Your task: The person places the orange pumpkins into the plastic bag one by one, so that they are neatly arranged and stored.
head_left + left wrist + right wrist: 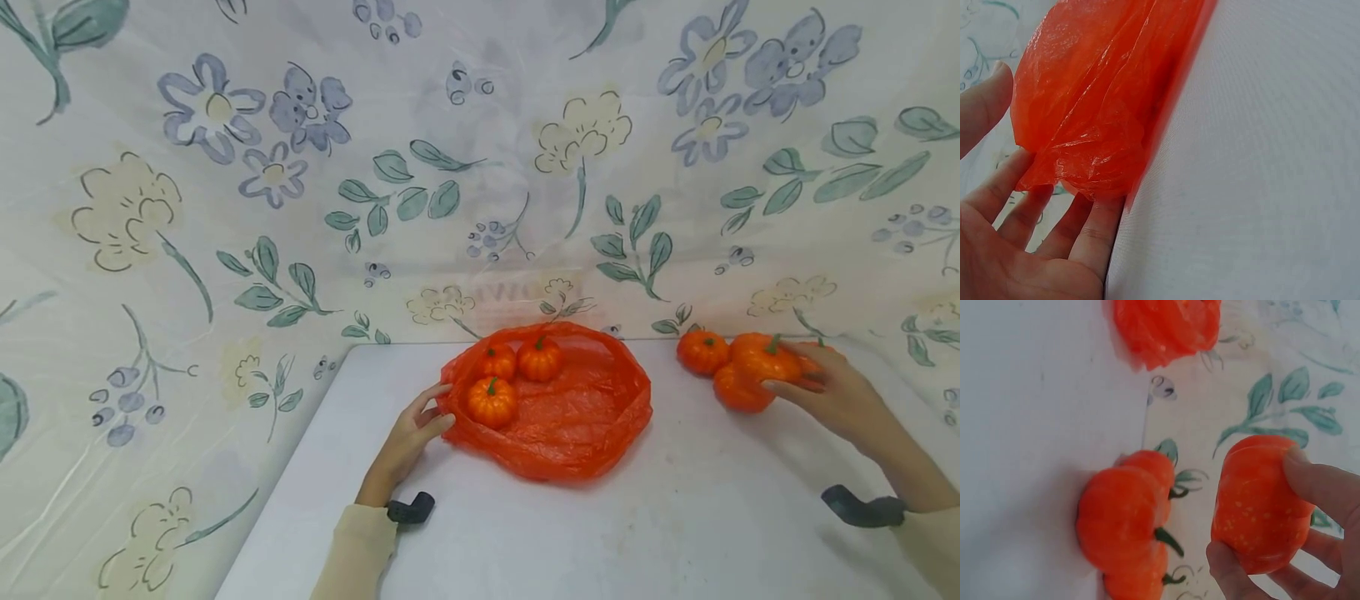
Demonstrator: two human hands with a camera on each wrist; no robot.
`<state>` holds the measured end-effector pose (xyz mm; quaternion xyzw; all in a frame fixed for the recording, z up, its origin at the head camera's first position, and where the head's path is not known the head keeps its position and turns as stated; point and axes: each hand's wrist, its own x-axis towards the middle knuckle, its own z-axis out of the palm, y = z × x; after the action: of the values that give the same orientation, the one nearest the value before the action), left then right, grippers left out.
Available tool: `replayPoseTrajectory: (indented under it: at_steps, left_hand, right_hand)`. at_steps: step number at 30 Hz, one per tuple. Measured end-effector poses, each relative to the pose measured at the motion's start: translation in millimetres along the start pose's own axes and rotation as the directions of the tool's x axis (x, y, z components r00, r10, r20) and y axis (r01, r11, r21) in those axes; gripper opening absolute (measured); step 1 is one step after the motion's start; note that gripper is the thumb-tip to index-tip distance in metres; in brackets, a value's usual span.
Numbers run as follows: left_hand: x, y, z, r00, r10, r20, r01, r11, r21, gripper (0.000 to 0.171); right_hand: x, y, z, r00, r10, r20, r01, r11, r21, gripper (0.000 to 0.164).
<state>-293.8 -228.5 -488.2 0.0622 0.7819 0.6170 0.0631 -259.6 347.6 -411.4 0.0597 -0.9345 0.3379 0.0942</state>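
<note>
An orange-red plastic bag [577, 450] lies spread open on the table, its mouth facing up. Inside, at its left, sit a front pumpkin [492, 405], a back pumpkin [540, 360] and a partly hidden pumpkin [497, 363], all small and orange. My left hand [412, 433] touches the bag's left side with extended fingers, the thumb apart from the plastic. In my right hand [836, 396] is a small orange pumpkin [1263, 503], gripped between thumb and fingers above the table. Beside it, several more pumpkins [1119, 515] with green stems are clustered on the table.
The white table [675, 517] ends at the back against a hanging floral sheet [480, 167]. That sheet also runs along the left side. Dark bands [411, 508] circle both wrists over pale sleeves.
</note>
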Motion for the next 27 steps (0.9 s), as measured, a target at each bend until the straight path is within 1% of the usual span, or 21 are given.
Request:
replayPoseTrajectory:
  at_steps: [2,5,9,14,19,22,27]
  left_hand:
    - [0.1,0.2,-0.3,1.0,-0.001,0.0,0.001,1.0,-0.001,0.061]
    - [0.0,0.0,-0.1,1.0,-0.003,0.0,0.003,1.0,-0.002,0.062]
    - [-0.4,-0.3,0.7,1.0,-0.014,-0.002,0.014,1.0,-0.002,0.061]
    - [0.0,-0.6,1.3,1.0,-0.017,0.0,0.017,1.0,-0.008,0.061]
    - [1.7,-0.9,0.5,1.0,-0.019,0.002,0.019,1.0,0.0,0.061]
    - [2.0,-1.1,0.1,1.0,-0.017,-0.002,0.016,1.0,-0.01,0.061]
    - [1.6,-1.2,0.3,1.0,-0.027,-0.006,0.027,1.0,-0.008,0.061]
  right_hand:
    - [2,-6,2,1.0,-0.025,0.001,0.025,1.0,-0.005,0.074]
    - [7,-16,7,0.999,-0.041,0.015,0.041,0.999,0.006,0.074]
    - [13,-29,11,0.998,-0.035,0.047,0.035,0.999,0.019,0.076]
    - [20,-44,17,0.996,-0.016,0.089,0.016,1.0,0.001,0.082]
    - [31,-57,25,0.995,-0.033,0.095,0.03,0.999,0.035,0.085]
    - [38,-67,31,0.993,-0.049,0.105,0.043,0.998,0.055,0.087]
    - [47,-82,42,0.988,-0.105,0.114,0.094,0.99,0.102,0.083]
